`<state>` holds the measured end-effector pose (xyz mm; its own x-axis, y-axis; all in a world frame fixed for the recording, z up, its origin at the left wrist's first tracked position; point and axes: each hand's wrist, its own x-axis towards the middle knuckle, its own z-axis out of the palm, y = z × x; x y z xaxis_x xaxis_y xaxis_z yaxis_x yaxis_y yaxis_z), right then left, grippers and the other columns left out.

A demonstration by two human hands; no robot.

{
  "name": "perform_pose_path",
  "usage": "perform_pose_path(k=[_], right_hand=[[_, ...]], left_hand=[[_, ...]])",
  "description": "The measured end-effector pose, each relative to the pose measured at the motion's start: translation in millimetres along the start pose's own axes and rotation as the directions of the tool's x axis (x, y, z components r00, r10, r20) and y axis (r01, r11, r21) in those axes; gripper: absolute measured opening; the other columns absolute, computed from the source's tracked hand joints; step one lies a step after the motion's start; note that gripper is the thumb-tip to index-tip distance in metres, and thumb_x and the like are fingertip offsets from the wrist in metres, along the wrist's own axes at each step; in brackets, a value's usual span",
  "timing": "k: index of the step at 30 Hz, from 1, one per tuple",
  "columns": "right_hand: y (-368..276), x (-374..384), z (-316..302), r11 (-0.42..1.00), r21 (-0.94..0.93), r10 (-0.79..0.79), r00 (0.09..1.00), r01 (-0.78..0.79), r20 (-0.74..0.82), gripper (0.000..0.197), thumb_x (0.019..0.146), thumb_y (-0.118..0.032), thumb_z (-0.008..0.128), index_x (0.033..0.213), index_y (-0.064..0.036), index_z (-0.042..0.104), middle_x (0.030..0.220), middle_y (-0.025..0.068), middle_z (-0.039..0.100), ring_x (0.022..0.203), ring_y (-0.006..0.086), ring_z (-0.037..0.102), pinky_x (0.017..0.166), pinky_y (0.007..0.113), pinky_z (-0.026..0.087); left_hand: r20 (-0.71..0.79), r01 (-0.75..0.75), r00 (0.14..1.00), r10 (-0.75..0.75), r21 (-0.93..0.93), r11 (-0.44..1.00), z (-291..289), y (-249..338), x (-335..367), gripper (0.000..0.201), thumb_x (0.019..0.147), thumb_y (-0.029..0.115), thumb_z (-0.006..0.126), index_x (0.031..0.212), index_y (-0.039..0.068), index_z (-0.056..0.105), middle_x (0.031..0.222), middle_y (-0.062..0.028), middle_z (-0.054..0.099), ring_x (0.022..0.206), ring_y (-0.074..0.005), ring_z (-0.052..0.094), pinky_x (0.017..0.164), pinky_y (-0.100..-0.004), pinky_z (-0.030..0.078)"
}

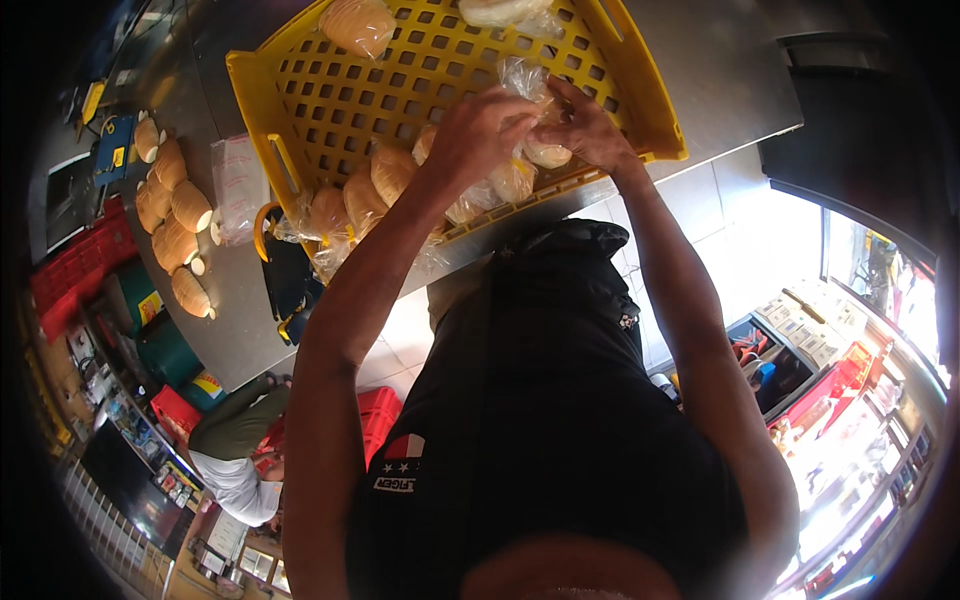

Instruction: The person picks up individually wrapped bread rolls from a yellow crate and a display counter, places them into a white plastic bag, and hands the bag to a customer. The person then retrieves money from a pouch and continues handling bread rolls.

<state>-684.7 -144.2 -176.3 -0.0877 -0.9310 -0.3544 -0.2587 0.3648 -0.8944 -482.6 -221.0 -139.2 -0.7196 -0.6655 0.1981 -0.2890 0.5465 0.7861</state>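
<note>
A clear plastic bag with bread in it is between my hands, over the near right part of a yellow plastic crate. The fingers of my left hand close on the bag from the left, beside its crumpled top. From the right, my right hand grips the same bag, thumb and fingers bent around it. Several more bagged breads lie in a row along the crate's near side, partly hidden by my left forearm. At the crate's far side sit a sliced bagged loaf and a pale bagged item.
The crate stands on a metal table. To its left are several unwrapped loaves, a stack of clear plastic bags and a dark object with a yellow edge. Another person and red crates are below left.
</note>
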Motion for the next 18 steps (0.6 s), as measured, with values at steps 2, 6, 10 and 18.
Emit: perform_pose_path(k=[2, 6, 10, 18], right_hand=[[5.7, -0.7, 3.7, 0.999, -0.011, -0.052, 0.998, 0.052, -0.039, 0.1, 0.07, -0.031, 0.09, 0.151, -0.0008, 0.041, 0.145, 0.0222, 0.052, 0.132, 0.0312, 0.054, 0.112, 0.037, 0.043], [11.1, -1.0, 6.3, 0.995, -0.043, -0.098, 0.991, 0.094, -0.086, 0.096, 0.071, -0.03, 0.089, 0.148, 0.0024, 0.043, 0.144, 0.0225, 0.053, 0.132, 0.0312, 0.055, 0.112, 0.037, 0.043], [4.8, -16.1, 1.4, 0.996, 0.053, -0.068, 0.996, 0.071, -0.062, 0.088, 0.08, -0.026, 0.082, 0.15, 0.0037, 0.038, 0.145, 0.0249, 0.051, 0.135, 0.0335, 0.052, 0.113, 0.039, 0.042], [33.6, -32.2, -12.9, 0.609, -0.699, -0.342, 0.919, 0.375, 0.195, 0.061, 0.09, -0.019, 0.07, 0.142, 0.0036, 0.048, 0.139, 0.0263, 0.055, 0.127, 0.0413, 0.052, 0.109, 0.045, 0.043]], left_hand=[[0.011, 0.04, 0.999, -0.04, 0.014, 0.999, 0.6, 4.5, 0.6, 0.013, 0.09, 0.015, 0.073, 0.1, 0.007, 0.075, 0.094, -0.0094, 0.071, 0.078, -0.026, 0.069, 0.071, -0.0345, 0.056], [-0.016, -0.015, 1.0, 0.017, 0.093, 0.996, 5.0, 4.1, -3.4, 0.034, 0.086, 0.021, 0.078, 0.114, 0.007, 0.068, 0.101, -0.0091, 0.068, 0.084, -0.0273, 0.068, 0.075, -0.0349, 0.055], [0.032, 0.103, 0.994, -0.104, 0.019, 0.994, -4.5, 3.4, -11.2, 0.081, 0.075, 0.03, 0.087, 0.14, 0.006, 0.046, 0.126, -0.014, 0.06, 0.109, -0.0289, 0.063, 0.09, -0.0394, 0.053], [0.236, -0.037, 0.971, -0.036, 0.3, 0.953, 1.2, 0.5, -1.3, 0.086, 0.075, 0.047, 0.082, 0.139, 0.0, 0.05, 0.149, -0.0132, 0.048, 0.136, -0.0313, 0.047, 0.109, -0.0459, 0.043]])
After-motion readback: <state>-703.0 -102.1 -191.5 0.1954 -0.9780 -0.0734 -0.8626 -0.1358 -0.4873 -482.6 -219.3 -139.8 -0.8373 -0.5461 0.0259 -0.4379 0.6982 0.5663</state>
